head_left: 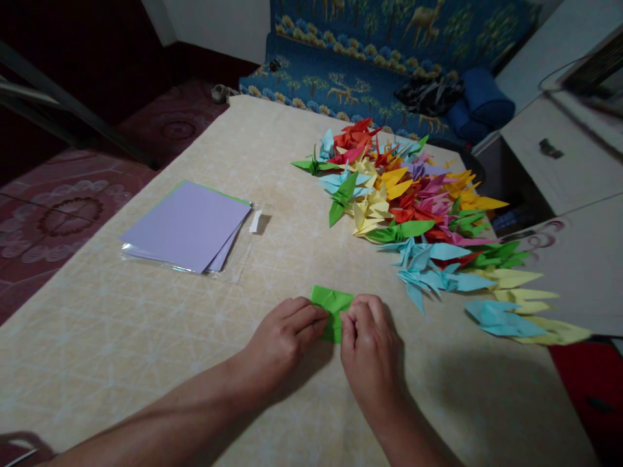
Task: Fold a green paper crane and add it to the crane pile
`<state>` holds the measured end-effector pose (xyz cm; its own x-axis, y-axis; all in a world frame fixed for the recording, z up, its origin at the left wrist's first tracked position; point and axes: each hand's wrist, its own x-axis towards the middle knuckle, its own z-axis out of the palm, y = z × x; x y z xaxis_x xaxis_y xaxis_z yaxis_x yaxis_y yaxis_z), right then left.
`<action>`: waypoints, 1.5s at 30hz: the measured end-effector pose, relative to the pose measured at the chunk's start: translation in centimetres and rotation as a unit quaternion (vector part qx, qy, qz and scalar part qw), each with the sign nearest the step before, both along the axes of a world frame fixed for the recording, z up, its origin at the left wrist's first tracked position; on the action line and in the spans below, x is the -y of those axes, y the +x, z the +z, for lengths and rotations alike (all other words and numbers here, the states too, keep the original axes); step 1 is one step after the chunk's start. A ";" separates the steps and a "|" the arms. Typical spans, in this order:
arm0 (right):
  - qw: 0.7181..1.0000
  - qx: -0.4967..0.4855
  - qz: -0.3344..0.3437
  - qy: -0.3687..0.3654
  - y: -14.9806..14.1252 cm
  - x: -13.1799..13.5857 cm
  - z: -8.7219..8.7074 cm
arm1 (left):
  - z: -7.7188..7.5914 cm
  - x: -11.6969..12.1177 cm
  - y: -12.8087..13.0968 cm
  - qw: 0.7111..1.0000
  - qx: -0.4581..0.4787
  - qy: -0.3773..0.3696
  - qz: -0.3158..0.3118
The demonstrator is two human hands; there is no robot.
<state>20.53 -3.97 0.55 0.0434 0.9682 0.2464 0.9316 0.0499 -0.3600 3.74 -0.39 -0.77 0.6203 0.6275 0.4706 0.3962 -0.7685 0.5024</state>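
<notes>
Between my hands, low over the table, is a small folded sheet of green paper (333, 299) with crease lines across its face. My left hand (291, 329) grips its left edge, fingers curled and pressed together. On the opposite edge, my right hand (368, 336) pinches the paper between thumb and bent fingers. The fingertips cover parts of both sides of the sheet. Beyond and to the right lies a heap of folded paper cranes (389, 188) in red, yellow, orange, green, blue, pink and purple. A light blue folded piece (503, 318) lies at its near end.
Left of my hands, a stack of purple paper (189, 224) lies on a clear plastic wrapper, with a green edge showing. A white paper scrap (256, 221) sits beside it. The patterned tablecloth (121, 363) covers the table. Behind stand a blue covered sofa (311, 81) and a white cabinet (574, 162).
</notes>
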 end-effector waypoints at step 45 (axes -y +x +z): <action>0.986 -0.082 0.110 -0.093 1.6 -3.7 1.8 | 0.2 4.2 -3.5 0.986 -0.123 0.102 0.050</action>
<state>22.17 -0.32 2.33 -0.1485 0.9864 0.0704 0.8344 0.1632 -0.5264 0.28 -4.58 -0.54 0.6713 0.5989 0.4367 0.5652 -0.7947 0.2212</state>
